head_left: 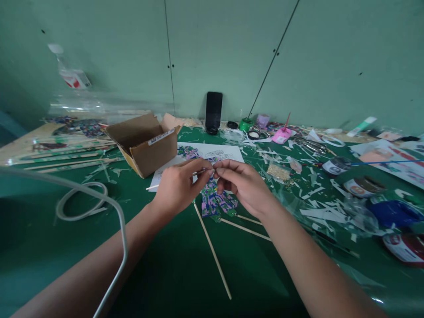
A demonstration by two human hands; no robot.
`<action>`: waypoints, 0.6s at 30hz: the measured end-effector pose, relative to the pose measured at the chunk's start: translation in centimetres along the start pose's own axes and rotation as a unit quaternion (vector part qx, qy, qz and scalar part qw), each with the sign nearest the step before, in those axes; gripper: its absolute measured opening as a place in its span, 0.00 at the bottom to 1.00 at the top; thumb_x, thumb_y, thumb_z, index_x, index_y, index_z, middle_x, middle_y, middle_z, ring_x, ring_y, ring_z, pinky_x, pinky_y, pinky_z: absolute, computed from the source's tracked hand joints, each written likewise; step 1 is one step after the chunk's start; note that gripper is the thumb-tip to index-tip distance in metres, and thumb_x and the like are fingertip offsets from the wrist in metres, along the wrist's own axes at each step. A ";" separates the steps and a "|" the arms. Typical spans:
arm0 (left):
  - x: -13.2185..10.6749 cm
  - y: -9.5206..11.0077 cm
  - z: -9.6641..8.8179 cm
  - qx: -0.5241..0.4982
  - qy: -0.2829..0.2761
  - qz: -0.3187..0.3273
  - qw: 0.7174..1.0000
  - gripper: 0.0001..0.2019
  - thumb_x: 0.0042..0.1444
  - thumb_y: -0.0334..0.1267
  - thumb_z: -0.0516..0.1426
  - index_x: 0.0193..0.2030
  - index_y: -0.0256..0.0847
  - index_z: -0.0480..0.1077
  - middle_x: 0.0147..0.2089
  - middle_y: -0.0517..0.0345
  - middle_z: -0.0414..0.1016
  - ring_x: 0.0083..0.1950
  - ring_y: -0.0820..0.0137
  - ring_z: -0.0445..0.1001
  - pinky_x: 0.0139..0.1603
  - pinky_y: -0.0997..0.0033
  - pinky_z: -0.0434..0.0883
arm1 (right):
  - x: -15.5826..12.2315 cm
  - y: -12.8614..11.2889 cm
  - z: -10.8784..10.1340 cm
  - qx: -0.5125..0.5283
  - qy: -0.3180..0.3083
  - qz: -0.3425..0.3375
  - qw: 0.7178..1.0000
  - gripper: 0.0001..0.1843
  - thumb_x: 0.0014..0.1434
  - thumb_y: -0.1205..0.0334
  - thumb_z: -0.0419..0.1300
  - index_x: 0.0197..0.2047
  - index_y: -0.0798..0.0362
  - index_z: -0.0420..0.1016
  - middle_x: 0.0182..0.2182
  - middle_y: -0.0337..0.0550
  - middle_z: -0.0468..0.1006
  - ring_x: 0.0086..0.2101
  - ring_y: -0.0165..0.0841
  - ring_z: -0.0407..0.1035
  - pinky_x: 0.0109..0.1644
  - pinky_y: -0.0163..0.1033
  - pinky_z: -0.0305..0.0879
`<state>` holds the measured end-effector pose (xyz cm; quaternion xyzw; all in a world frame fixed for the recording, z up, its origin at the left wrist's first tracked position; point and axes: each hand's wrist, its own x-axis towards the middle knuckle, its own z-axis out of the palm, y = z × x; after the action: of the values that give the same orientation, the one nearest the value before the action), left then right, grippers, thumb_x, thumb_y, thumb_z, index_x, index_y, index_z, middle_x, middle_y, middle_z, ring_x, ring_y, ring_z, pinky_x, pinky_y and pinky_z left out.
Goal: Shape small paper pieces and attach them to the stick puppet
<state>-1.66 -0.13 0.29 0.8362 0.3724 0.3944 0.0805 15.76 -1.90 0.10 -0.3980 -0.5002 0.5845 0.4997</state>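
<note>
My left hand and my right hand meet above the green table, fingertips pinched together on a thin light stick held roughly level between them. Right under the hands lies a colourful patterned cut-out piece in pink, blue and green. A white printed sheet lies behind it. Several thin wooden sticks rest on the table in front of the hands.
An open cardboard box stands left of the hands. A black phone leans on the wall. Paper scraps, paint jars, scissors and a pink bottle crowd the right. A white cable loops left.
</note>
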 end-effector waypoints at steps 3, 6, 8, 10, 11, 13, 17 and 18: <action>0.1 0.1 0.1 -0.024 0.008 -0.018 1.000 0.06 0.60 0.37 0.56 0.38 0.40 0.74 0.31 0.60 0.76 0.23 0.78 0.64 0.24 0.76 0.59 | 0.1 0.0 0.1 -0.011 0.025 -0.001 1.000 0.12 0.50 0.56 0.66 0.35 0.53 0.75 0.26 0.36 0.74 0.22 0.26 0.68 0.28 0.35 0.66; 0.1 0.3 0.2 -0.040 0.007 -0.037 0.999 0.06 0.60 0.37 0.57 0.37 0.40 0.74 0.29 0.60 0.76 0.21 0.79 0.61 0.22 0.76 0.57 | 0.2 0.0 0.1 -0.033 0.042 -0.017 0.998 0.12 0.50 0.55 0.67 0.34 0.54 0.76 0.22 0.36 0.74 0.21 0.26 0.69 0.28 0.36 0.67; 0.1 0.3 0.2 -0.044 0.010 -0.044 0.998 0.05 0.60 0.36 0.57 0.37 0.39 0.73 0.28 0.61 0.75 0.20 0.80 0.59 0.21 0.76 0.55 | 0.2 0.1 0.2 -0.045 0.048 -0.025 0.998 0.11 0.50 0.56 0.67 0.33 0.54 0.76 0.21 0.36 0.74 0.21 0.27 0.69 0.28 0.36 0.68; 0.1 0.2 0.3 -0.047 0.016 -0.048 0.998 0.05 0.60 0.36 0.56 0.37 0.39 0.73 0.27 0.61 0.74 0.20 0.80 0.59 0.21 0.76 0.55 | 0.3 0.2 0.3 -0.056 0.053 -0.023 0.997 0.11 0.49 0.57 0.67 0.34 0.54 0.77 0.21 0.36 0.74 0.21 0.27 0.69 0.29 0.37 0.68; 0.1 0.2 0.3 -0.048 0.018 -0.049 0.997 0.05 0.60 0.36 0.56 0.37 0.39 0.73 0.27 0.61 0.73 0.20 0.80 0.59 0.21 0.76 0.55 | 0.3 0.2 0.3 -0.061 0.057 -0.022 0.996 0.10 0.49 0.58 0.68 0.33 0.54 0.77 0.21 0.36 0.74 0.22 0.27 0.70 0.29 0.37 0.69; 0.1 0.2 0.3 -0.049 0.020 -0.052 0.997 0.05 0.60 0.36 0.56 0.37 0.39 0.73 0.26 0.62 0.72 0.21 0.79 0.60 0.21 0.76 0.55 | 0.3 0.3 0.4 -0.068 0.064 -0.021 0.995 0.10 0.48 0.59 0.68 0.33 0.54 0.77 0.21 0.36 0.74 0.21 0.27 0.70 0.30 0.37 0.69; 0.1 0.1 0.3 -0.054 0.014 -0.058 0.997 0.05 0.60 0.36 0.56 0.37 0.40 0.73 0.26 0.61 0.72 0.21 0.79 0.60 0.21 0.76 0.56 | 0.2 0.2 0.5 -0.071 0.060 -0.026 0.995 0.12 0.47 0.56 0.69 0.32 0.54 0.77 0.20 0.37 0.74 0.22 0.28 0.70 0.29 0.37 0.70; 0.1 0.1 0.3 -0.060 0.014 -0.060 0.996 0.05 0.60 0.36 0.56 0.37 0.40 0.73 0.27 0.61 0.72 0.22 0.79 0.61 0.22 0.76 0.56 | 0.1 0.2 0.6 -0.073 0.058 -0.027 0.995 0.13 0.47 0.54 0.69 0.32 0.54 0.77 0.20 0.37 0.74 0.22 0.28 0.70 0.29 0.37 0.70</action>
<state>-1.28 -0.09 0.19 0.8006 0.3986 0.4220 0.1486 15.16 -1.87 0.00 -0.4532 -0.5223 0.5089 0.5128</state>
